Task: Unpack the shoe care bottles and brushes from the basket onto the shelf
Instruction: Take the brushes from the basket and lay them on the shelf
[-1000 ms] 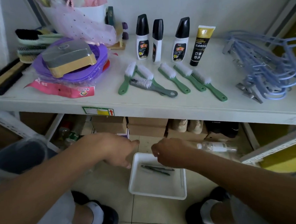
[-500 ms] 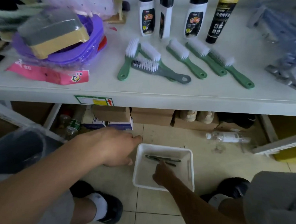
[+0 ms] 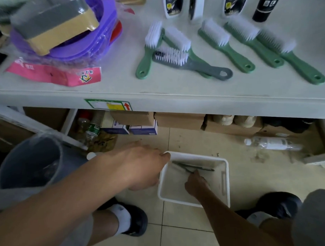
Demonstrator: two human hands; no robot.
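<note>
A white basket (image 3: 226, 177) stands on the floor tiles below the shelf (image 3: 157, 91). Two thin dark brushes (image 3: 202, 167) lie crossed at its far end. My right hand (image 3: 196, 185) is deep inside the basket, fingertips pinched on the near end of one thin brush. My left hand (image 3: 141, 166) hovers well above the basket's left corner, fingers loosely curled and holding nothing. On the shelf lie several green brushes (image 3: 227, 47) and a grey brush (image 3: 200, 65) with white bristles. Behind them stand white bottles (image 3: 173, 4) and a black tube (image 3: 264, 5), cut off at the top.
A purple tub stack with a grey-and-tan box (image 3: 62, 28) and a pink label (image 3: 53, 75) fills the shelf's left. A grey bin (image 3: 28, 162) stands at my left. Cardboard boxes (image 3: 178, 120) and a fallen clear bottle (image 3: 271, 144) are under the shelf. My feet flank the basket.
The view has tilted down and closer. My right hand dropped from above the basket's rim down into it, onto the thin brushes. My left hand stayed near the left corner.
</note>
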